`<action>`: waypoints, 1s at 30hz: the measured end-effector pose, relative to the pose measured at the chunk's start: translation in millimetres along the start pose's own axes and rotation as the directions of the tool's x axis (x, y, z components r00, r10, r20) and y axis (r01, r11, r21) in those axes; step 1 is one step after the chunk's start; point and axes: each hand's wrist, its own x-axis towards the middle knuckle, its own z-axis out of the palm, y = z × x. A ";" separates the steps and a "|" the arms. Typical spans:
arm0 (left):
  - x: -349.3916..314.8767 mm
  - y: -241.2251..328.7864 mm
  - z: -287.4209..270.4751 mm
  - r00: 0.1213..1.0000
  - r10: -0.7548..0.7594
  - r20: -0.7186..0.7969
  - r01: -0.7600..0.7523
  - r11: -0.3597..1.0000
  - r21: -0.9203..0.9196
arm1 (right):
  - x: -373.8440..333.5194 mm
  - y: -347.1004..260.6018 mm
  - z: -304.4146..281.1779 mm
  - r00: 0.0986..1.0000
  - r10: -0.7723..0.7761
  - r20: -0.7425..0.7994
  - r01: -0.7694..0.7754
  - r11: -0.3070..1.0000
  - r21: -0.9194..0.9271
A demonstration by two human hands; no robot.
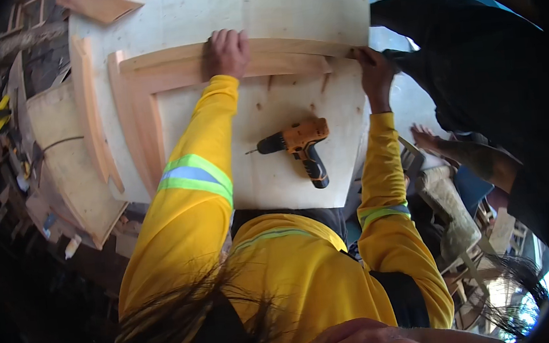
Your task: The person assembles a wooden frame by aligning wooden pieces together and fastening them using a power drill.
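Plywood panel (274, 15): the largest thing, pale and flat, filling the upper middle of the frame; we take it to serve as the worktop for everything else.
Wooden frame (143, 85): light timber strips lying on the panel at upper centre and left, a long top rail meeting a side rail at a corner; a second curved strip lies just left of it. We judge both hands are there to keep the rail from shifting.
Our sleeves: yellow with grey and lime reflective bands, rising from the lower edge toward the rail.
Another person: dark clothing at the right of the frame, one bare forearm and hand (428, 138) reaching in beside the panel's right edge, apart from ours.
Drill (298, 144): orange and black cordless, lying on its side on the panel at centre, bit pointing left, between our two arms and touching neither hand; laid down within easy reach, we think.
Left hand (227, 51): palm down on the top rail, fingers curled over its far edge, pressing rather than gripping.
Right hand (374, 74): at the rail's right end by the panel edge; fingers bent onto the wood, though how tightly they close we cannot tell.
Packages and labels: only small yellow and white items at the dim left edge, too blurred for us to make out.
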 end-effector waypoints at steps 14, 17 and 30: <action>3.2 18.9 -4.8 0.999 -0.031 -0.038 0.033 0.999 0.038 | -6.2 -16.2 4.3 0.854 -0.515 0.077 0.464 0.685 -0.561; 1.9 17.8 0.0 0.997 -0.015 -0.073 0.018 0.999 0.030 | -12.2 -16.3 4.0 0.852 -0.520 0.063 0.468 0.702 -0.537; 0.6 5.7 -4.5 0.999 0.012 0.038 -0.016 0.993 0.116 | -112.5 -27.0 -11.8 0.974 0.046 0.223 -0.041 0.999 -0.026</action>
